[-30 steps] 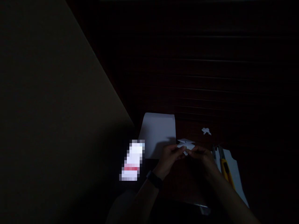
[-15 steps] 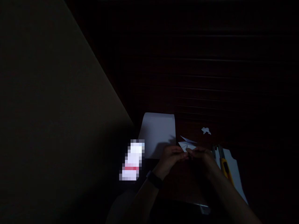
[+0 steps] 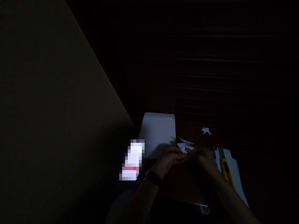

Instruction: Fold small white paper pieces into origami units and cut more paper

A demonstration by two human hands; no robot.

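A small piece of folded white paper [image 3: 184, 146] is pinched between my two hands above the dark wooden table, its pointed flaps spread away from me. My left hand [image 3: 170, 158], with a dark band on the wrist, grips its near left edge. From the other side, my right hand [image 3: 203, 158] presses on the near part with thumb and fingers. The fingertips almost meet and hide the paper's lower end. Dim light blurs the fold lines.
White sheets [image 3: 158, 130] lie behind my left hand. A glowing, pixelated screen [image 3: 132, 160] is at the left. A small folded paper shape [image 3: 206, 130] sits farther back. Right of my hands, a yellow utility knife [image 3: 225, 168] rests on white paper [image 3: 233, 169]. A wall [image 3: 58, 109] rises at left.
Both hands and the folded paper have shifted slightly left. The paper's flaps look lower, and the right thumb has moved a little further over it.
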